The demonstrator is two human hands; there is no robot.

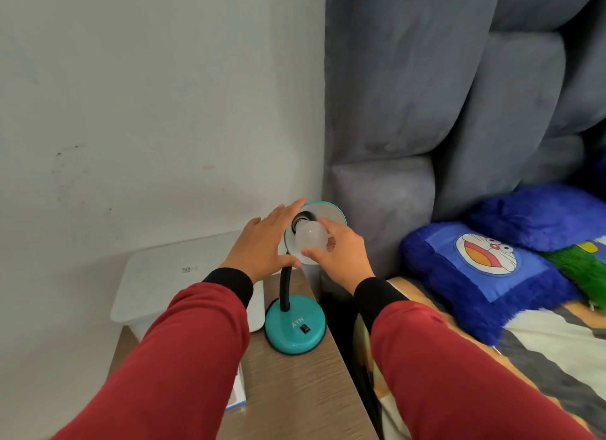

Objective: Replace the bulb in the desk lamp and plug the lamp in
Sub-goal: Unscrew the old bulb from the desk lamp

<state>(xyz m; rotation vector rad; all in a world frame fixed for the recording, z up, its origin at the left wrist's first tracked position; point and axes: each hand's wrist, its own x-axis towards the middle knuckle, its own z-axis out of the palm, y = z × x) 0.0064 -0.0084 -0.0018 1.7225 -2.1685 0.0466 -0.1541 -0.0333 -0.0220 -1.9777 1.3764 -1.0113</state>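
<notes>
A teal desk lamp stands on a wooden bedside table [295, 390], its round base [295, 325] bearing a black switch and its black gooseneck [285, 285] rising to a tilted shade [328, 213]. A white frosted bulb [310, 234] sits at the black socket inside the shade. My right hand [337, 252] is shut on the bulb, thumb and fingers wrapped around its globe. My left hand [265, 243] lies flat against the shade's left rim, fingers spread and holding it steady. The lamp's cord and plug are not in view.
A white lidded plastic box [183, 275] stands left of the lamp against the wall. A small white and blue carton [237, 397] peeks out under my left sleeve. A grey padded headboard [426, 112] and a bed with blue cartoon pillows [475, 269] lie to the right.
</notes>
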